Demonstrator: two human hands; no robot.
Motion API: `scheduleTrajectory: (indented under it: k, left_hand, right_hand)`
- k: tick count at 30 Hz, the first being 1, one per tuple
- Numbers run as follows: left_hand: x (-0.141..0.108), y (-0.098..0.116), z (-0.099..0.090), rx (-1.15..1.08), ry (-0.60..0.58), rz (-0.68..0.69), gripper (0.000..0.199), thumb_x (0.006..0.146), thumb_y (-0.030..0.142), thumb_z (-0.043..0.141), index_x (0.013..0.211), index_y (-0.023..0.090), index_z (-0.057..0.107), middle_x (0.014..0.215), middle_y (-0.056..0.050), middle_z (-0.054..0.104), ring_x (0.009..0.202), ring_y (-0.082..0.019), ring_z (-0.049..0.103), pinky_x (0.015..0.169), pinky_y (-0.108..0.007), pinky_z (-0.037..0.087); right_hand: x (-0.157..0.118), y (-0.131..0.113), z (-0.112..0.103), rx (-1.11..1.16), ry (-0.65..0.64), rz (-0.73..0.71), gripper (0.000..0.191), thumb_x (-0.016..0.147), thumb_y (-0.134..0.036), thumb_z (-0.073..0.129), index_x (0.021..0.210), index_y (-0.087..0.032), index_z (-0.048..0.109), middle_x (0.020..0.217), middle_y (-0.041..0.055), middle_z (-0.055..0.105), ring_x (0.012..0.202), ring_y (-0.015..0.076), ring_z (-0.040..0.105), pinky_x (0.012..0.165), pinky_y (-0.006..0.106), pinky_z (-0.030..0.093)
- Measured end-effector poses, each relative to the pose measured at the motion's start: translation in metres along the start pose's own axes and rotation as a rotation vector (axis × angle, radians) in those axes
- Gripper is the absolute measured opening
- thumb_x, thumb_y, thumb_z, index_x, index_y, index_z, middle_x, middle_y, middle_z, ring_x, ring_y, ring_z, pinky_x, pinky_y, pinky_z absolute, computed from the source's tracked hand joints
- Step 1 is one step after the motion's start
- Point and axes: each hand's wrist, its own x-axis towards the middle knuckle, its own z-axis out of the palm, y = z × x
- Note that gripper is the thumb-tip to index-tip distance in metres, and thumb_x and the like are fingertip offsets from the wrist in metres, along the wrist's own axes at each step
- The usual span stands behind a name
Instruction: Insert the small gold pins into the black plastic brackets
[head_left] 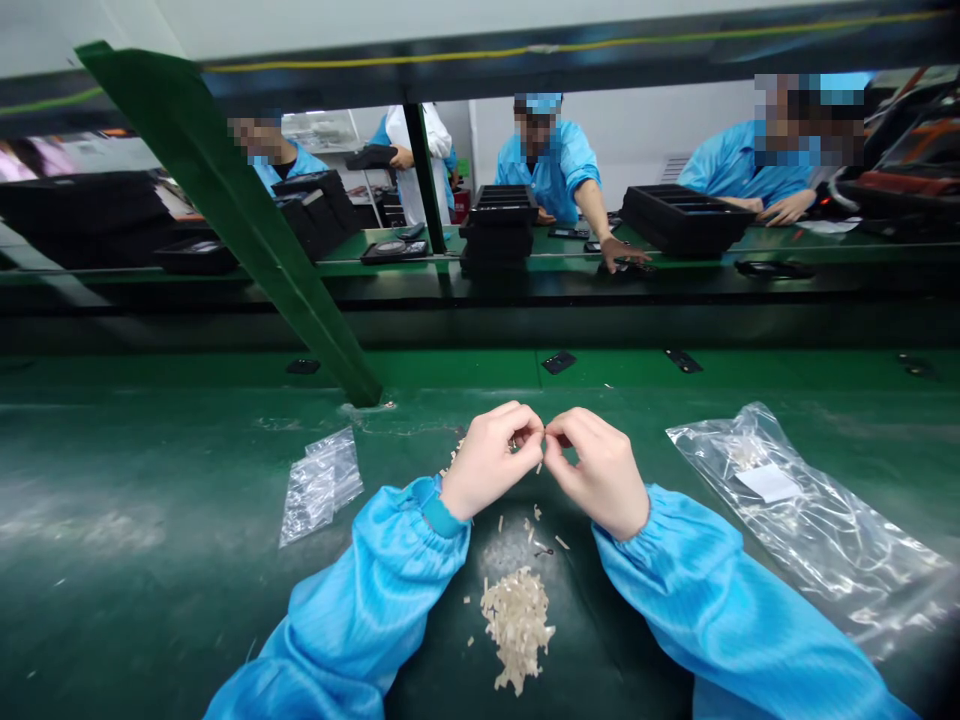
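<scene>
My left hand (496,455) and my right hand (596,465) meet over the green table (187,620), thumbs and fingertips pinched close together. Whatever lies between the fingertips is too small to make out. Nearer to me, between my forearms, is a heap of small cream-coloured strips (517,625). A few loose strips (530,528) are scattered between that heap and my hands, beside a small dark curved bit (544,551). More small pale pieces (452,455) show behind my left hand, which partly hides them.
Small clear plastic bags (321,485) lie to the left; a large clear bag (802,520) with pale pieces inside lies right. A slanted green post (247,240) stands at left. Beyond, dark flat parts (559,362) lie on a green strip. Co-workers in blue sit behind black trays (499,225).
</scene>
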Motion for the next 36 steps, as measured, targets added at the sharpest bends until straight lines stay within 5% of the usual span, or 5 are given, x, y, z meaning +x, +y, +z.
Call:
scheduleTrajectory:
  k: [6, 11, 19, 36]
  left_hand:
    - [0.001, 0.0, -0.009, -0.102, -0.032, -0.013, 0.011, 0.074, 0.01, 0.048, 0.064, 0.017, 0.048, 0.066, 0.002, 0.047, 0.062, -0.01, 0.044, 0.059, -0.022, 0.036]
    - [0.002, 0.002, -0.018, -0.198, -0.081, 0.034, 0.011, 0.074, 0.011, 0.047, 0.064, 0.016, 0.047, 0.067, 0.002, 0.047, 0.063, -0.01, 0.044, 0.059, -0.022, 0.036]
    - [0.001, 0.005, -0.018, -0.157, -0.113, 0.061, 0.012, 0.074, 0.011, 0.046, 0.064, 0.016, 0.048, 0.067, 0.001, 0.047, 0.065, -0.011, 0.045, 0.06, -0.023, 0.036]
    - [0.001, 0.004, -0.019, -0.106, -0.151, 0.062, 0.011, 0.071, 0.01, 0.047, 0.063, 0.017, 0.049, 0.066, 0.002, 0.047, 0.064, -0.012, 0.046, 0.06, -0.023, 0.036]
  right_hand:
    - [0.005, -0.002, -0.015, 0.067, 0.043, 0.044, 0.015, 0.075, -0.007, 0.047, 0.068, -0.02, 0.049, 0.065, 0.0017, 0.055, 0.062, 0.0144, 0.052, 0.06, 0.027, 0.042]
    - [0.008, -0.006, -0.024, 0.223, -0.043, 0.049, 0.018, 0.08, -0.013, 0.048, 0.063, -0.019, 0.048, 0.061, 0.0012, 0.053, 0.058, 0.0135, 0.049, 0.056, 0.027, 0.04]
    - [0.009, -0.009, -0.024, 0.322, -0.068, 0.077, 0.006, 0.081, -0.017, 0.054, 0.075, -0.018, 0.056, 0.069, 0.0023, 0.059, 0.061, 0.013, 0.054, 0.059, 0.026, 0.046]
    - [0.011, -0.007, -0.025, 0.312, -0.132, 0.06, 0.011, 0.082, -0.016, 0.053, 0.072, -0.018, 0.057, 0.068, 0.0026, 0.061, 0.06, 0.0129, 0.056, 0.056, 0.025, 0.046]
